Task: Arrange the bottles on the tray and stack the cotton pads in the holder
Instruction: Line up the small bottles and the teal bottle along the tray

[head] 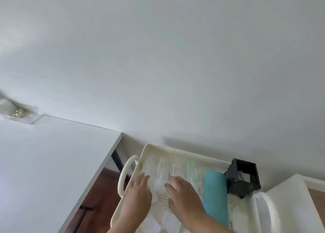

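Note:
A cream perforated tray with loop handles lies at the bottom of the view. Several bottles lie side by side in it: pale clear ones, a light green one and a teal one furthest right. My left hand rests on the leftmost clear bottle, fingers spread over it. My right hand lies over the middle bottles, fingertips touching one; blur hides any grip. A black square holder stands tilted at the tray's far right corner. White round pads show at the tray's near end.
A white table with black legs stands to the left, a gap of brown floor between it and the tray. A clear packet lies at that table's far left. A white surface sits at right. A white wall fills the background.

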